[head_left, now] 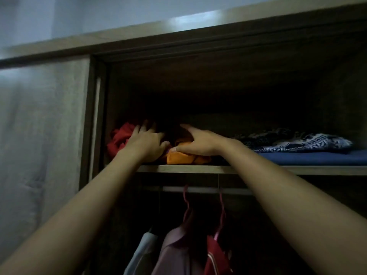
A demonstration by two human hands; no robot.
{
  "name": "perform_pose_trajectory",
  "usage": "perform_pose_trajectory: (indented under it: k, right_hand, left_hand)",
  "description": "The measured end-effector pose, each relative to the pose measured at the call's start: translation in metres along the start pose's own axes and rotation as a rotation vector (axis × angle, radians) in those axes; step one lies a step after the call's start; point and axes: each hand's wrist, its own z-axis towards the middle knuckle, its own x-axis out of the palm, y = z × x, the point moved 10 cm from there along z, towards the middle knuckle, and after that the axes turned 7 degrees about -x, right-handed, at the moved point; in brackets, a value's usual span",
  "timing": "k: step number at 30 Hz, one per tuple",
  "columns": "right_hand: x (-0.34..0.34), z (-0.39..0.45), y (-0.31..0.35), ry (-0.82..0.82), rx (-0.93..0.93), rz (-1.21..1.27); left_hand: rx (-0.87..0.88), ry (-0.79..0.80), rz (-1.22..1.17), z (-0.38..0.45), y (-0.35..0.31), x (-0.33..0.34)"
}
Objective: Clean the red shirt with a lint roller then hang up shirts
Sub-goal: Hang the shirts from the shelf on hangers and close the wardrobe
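Both my arms reach up to the upper shelf (198, 168) of a dark wardrobe. A crumpled red shirt (119, 138) lies at the shelf's left end. My left hand (146, 142) rests on its right side, fingers spread. Beside it sits a bunched orange garment (179, 157). My right hand (198, 142) lies on top of that garment, thumb pressed against its front and fingers stretched over it. No lint roller is in view.
Folded blue cloth (317, 157) with patterned dark fabric (297, 140) on top fills the shelf's right side. Below, a rail (198, 189) carries pink hangers (187, 207) with a white, a pink and a red garment (214, 255). A sliding door (43, 126) stands at the left.
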Motion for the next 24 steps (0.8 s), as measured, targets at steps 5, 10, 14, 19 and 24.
perform_pose_trajectory:
  k: [5, 10, 14, 19, 24]
  right_hand:
    - [0.015, 0.016, -0.010, 0.086, 0.092, -0.163]
    - [0.015, 0.021, -0.008, -0.039, 0.149, -0.354]
    - [-0.005, 0.015, -0.004, -0.304, 0.158, -0.248]
    - [-0.061, -0.033, 0.036, -0.869, 0.012, -0.212]
    - [-0.095, -0.103, 0.059, -1.029, -0.036, -0.057]
  left_hand:
    - [-0.038, 0.052, 0.003, -0.006, 0.017, 0.009]
    - [0.014, -0.014, -0.057, -0.010, 0.022, 0.015]
    - [0.010, 0.013, -0.073, -0.013, 0.019, 0.017]
    - [-0.004, 0.011, -0.101, -0.015, 0.018, 0.016]
    - [0.061, -0.209, -0.370, -0.029, 0.022, -0.005]
